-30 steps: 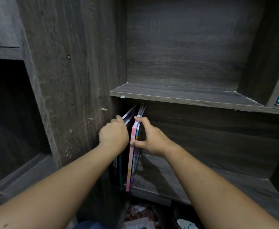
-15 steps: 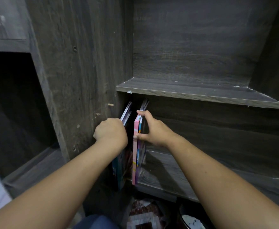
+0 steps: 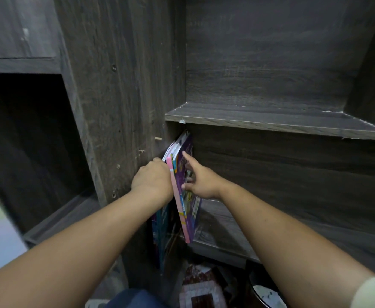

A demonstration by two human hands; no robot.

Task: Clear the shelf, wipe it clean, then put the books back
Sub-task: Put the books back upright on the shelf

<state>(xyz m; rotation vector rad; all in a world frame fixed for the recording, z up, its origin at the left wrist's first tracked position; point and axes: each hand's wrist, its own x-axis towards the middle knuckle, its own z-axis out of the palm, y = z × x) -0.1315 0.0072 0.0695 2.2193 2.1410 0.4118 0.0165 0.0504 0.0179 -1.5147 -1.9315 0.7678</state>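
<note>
A few thin books stand leaning at the left end of the lower shelf, against the dark wooden side wall. The nearest one has a pink spine and a purple cover. My left hand is closed on the books' left side, knuckles toward me. My right hand lies against the purple cover with its fingers spread, index finger pointing up. Darker teal books show below my left wrist, partly hidden by it.
The upper shelf board juts out just above the books. A dark open cubby lies to the left of the side wall. Papers and printed items lie on the floor below the lower shelf.
The two groups of books have come together and now tilt left. My right hand has left the spine's edge and spread flat on the purple cover. The view has shifted right.
</note>
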